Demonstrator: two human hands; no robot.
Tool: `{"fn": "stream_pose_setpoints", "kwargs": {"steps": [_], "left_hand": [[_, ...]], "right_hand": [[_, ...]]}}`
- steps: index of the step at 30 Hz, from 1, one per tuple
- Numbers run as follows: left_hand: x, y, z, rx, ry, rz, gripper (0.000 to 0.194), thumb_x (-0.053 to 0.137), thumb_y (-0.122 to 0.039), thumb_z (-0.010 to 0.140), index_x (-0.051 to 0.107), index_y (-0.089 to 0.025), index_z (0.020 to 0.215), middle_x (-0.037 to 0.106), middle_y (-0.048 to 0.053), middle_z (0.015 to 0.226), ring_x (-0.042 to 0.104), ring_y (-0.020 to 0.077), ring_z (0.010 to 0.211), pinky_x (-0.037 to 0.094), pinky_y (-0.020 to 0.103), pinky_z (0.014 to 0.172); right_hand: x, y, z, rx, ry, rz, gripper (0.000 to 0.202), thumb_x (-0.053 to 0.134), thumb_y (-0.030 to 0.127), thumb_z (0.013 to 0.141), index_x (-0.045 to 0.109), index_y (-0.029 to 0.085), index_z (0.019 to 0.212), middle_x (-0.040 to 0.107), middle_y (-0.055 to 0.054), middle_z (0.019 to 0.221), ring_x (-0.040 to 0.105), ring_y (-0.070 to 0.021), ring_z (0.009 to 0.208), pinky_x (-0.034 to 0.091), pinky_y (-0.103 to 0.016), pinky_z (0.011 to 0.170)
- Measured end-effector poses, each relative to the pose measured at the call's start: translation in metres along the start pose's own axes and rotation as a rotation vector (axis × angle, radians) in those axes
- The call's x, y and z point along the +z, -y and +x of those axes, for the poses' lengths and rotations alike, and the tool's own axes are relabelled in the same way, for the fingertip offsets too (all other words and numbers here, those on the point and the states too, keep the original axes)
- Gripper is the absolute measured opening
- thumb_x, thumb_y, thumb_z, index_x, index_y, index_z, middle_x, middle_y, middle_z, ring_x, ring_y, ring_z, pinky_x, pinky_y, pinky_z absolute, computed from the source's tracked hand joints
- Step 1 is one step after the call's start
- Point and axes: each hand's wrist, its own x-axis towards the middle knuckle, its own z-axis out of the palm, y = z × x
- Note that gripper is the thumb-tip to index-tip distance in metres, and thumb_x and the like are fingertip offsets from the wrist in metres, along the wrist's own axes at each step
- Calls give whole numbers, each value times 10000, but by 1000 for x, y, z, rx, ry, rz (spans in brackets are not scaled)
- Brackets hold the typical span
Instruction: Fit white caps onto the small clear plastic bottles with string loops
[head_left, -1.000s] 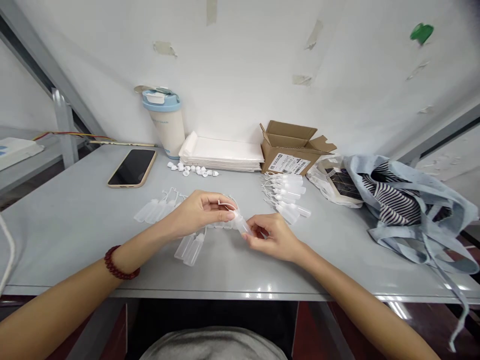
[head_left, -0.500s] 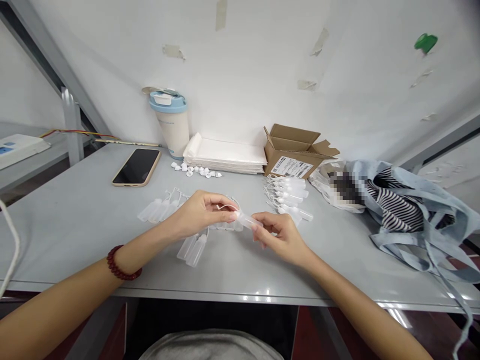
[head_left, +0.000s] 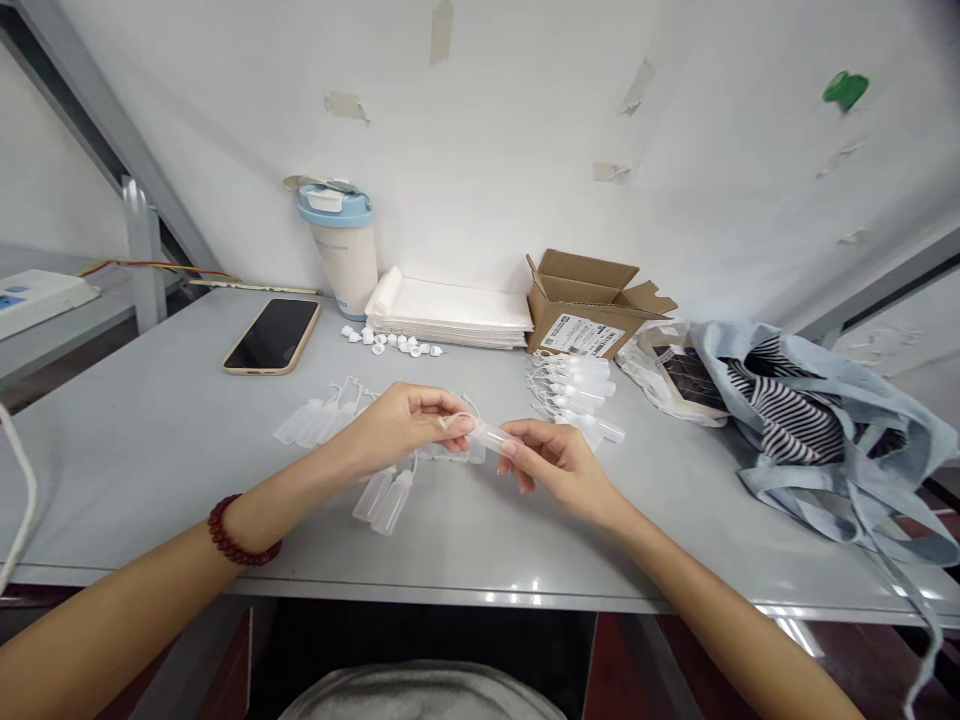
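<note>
A small translucent bottle is held between both hands above the grey table. My left hand pinches its neck end, where a thin white loop shows. My right hand grips the other end between thumb and fingers. Two similar bottles lie below my left hand, and several more lie to its left. Another row is partly hidden behind my hands. Several bottles with white strings lie at the right, beyond my right hand. Loose white caps sit near the back.
A phone lies at the back left. A blue-lidded cup, stacked white envelopes and an open cardboard box stand along the wall. A plastic bag and a blue cloth bag occupy the right side.
The fingers of my left hand have shifted slightly around the bottle's neck end, and the white loop has changed position. My right hand has moved slightly left. The bottle remains held by both.
</note>
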Motion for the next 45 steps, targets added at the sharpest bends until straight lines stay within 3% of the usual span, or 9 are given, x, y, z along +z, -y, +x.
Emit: {"fn": "stream_pose_setpoints", "kwargs": {"steps": [7, 14, 17, 25, 28, 33, 37, 41, 45], "left_hand": [[3, 0, 0, -49, 13, -32, 186, 730, -316, 741, 687, -152, 815, 657, -2, 609, 605, 112, 542, 505, 223, 563], [2, 1, 1, -62, -9, -74, 214, 718, -350, 752, 694, -139, 779, 669, 15, 651, 607, 109, 574, 516, 224, 590], [3, 1, 0, -7, -41, -4, 214, 731, -342, 735, 717, -147, 822, 668, 14, 643, 605, 121, 602, 520, 242, 625], [12, 5, -3, 223, -129, 166, 229, 741, -358, 705, 739, -170, 836, 680, 53, 870, 621, 171, 764, 519, 255, 643], [12, 4, -2, 178, -126, 144, 214, 732, -365, 720, 736, -178, 825, 684, 33, 835, 626, 159, 760, 510, 242, 661], [8, 0, -2, -3, -71, 25, 176, 711, -351, 749, 733, -178, 770, 693, 9, 728, 647, 139, 721, 501, 228, 709], [6, -2, -3, -88, 52, 19, 265, 666, -384, 790, 693, -140, 690, 669, 21, 612, 622, 122, 561, 486, 218, 578], [8, -3, -4, -28, 81, 134, 393, 574, -445, 848, 615, -137, 607, 603, 7, 501, 558, 107, 440, 437, 211, 476], [12, -1, -7, 87, 10, 300, 331, 577, -408, 845, 615, -149, 643, 599, 3, 541, 571, 118, 488, 434, 209, 486]], "right_hand": [[5, -3, -1, -239, -87, -331, 230, 504, 290, 895, 644, 132, 986, 637, -26, 695, 531, -90, 550, 450, -208, 521], [6, -14, -1, -486, -189, -595, 228, 494, 243, 907, 584, 121, 1077, 589, -25, 692, 511, -106, 564, 446, -227, 534], [5, -12, -1, -441, -175, -564, 231, 464, 271, 919, 588, 132, 1055, 589, -29, 700, 509, -111, 572, 431, -234, 538], [0, -2, 2, -4, 15, -115, 393, 379, 453, 944, 569, 153, 774, 477, 30, 583, 414, -70, 464, 353, -225, 497], [1, -5, 2, -25, 3, -110, 369, 383, 438, 947, 584, 152, 829, 491, 27, 608, 426, -72, 480, 353, -224, 505], [5, -7, 1, -217, -64, -311, 268, 398, 329, 953, 605, 159, 944, 564, -9, 708, 476, -94, 556, 386, -234, 553], [6, -9, -1, -374, -151, -432, 247, 392, 264, 952, 592, 159, 1054, 591, -28, 733, 506, -116, 605, 406, -251, 583], [5, -9, -2, -390, -168, -439, 237, 401, 259, 949, 592, 163, 1053, 580, -25, 719, 511, -118, 609, 407, -252, 577], [4, -8, -1, -239, -105, -296, 291, 375, 336, 960, 604, 157, 969, 483, 17, 621, 446, -92, 522, 375, -238, 528]]}}
